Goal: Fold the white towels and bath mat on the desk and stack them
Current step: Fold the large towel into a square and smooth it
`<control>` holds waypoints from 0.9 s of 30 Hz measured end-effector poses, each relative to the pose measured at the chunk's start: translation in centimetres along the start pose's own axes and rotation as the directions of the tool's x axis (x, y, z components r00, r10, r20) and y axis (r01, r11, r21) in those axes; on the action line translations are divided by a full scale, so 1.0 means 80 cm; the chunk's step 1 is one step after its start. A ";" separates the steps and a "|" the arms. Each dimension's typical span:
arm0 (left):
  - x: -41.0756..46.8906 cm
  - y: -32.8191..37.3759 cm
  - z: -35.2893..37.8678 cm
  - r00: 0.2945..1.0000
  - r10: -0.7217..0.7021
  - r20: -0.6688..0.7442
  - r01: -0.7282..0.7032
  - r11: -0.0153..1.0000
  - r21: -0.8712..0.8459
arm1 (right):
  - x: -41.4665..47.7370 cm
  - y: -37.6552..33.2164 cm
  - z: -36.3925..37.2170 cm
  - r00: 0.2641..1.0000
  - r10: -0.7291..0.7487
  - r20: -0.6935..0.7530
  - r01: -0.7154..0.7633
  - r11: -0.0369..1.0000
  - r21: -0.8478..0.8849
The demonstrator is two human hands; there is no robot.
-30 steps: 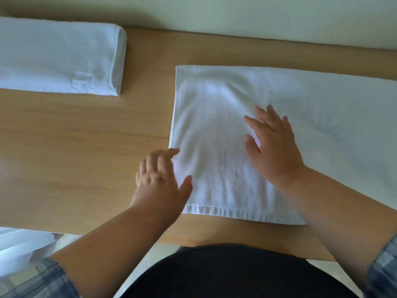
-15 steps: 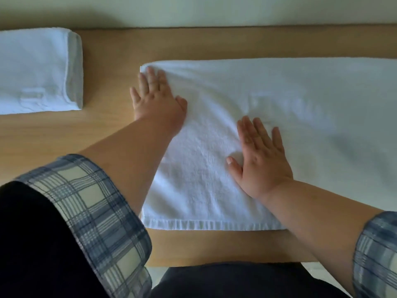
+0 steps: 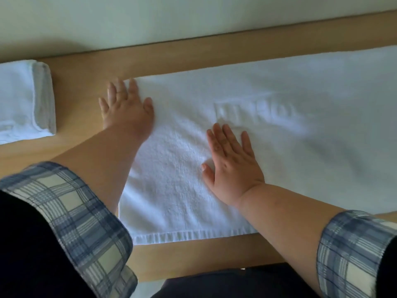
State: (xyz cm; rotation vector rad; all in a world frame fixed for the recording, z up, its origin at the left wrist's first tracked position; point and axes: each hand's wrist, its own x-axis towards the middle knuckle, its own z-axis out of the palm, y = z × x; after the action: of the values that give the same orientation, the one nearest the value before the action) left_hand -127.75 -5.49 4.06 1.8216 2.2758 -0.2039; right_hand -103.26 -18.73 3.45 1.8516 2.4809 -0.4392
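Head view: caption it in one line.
Right hand flat on the spread towel, left hand at its far corner; folded towel apart.

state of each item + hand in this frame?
spread towel: flat on the desk, not folded, runs off frame right
folded towel: folded, lying apart on the left
left hand: fingers straight, pressing the spread towel's far left corner
right hand: flat, palm down on the spread towel
desk: wooden, holds both towels
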 end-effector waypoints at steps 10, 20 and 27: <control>-0.200 0.033 0.067 0.943 0.331 0.024 -0.329 0.943 -0.057 | 0.001 0.001 0.001 0.999 -0.004 0.049 0.006 0.999 -0.034; -0.232 -0.002 0.045 0.996 -0.052 -0.076 0.036 0.980 -0.197 | 0.001 -0.001 -0.002 1.000 0.010 0.003 -0.010 1.000 0.023; -0.189 0.187 0.028 0.947 0.322 -0.007 -0.309 0.903 -0.300 | 0.013 0.018 -0.072 0.849 0.526 0.054 -0.214 0.247 0.945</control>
State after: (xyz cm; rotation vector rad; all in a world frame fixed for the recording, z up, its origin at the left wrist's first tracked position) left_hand -109.83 -16.98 6.16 1.9598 1.8255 0.1462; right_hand -101.28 -16.07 8.46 2.9257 1.7298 -2.0634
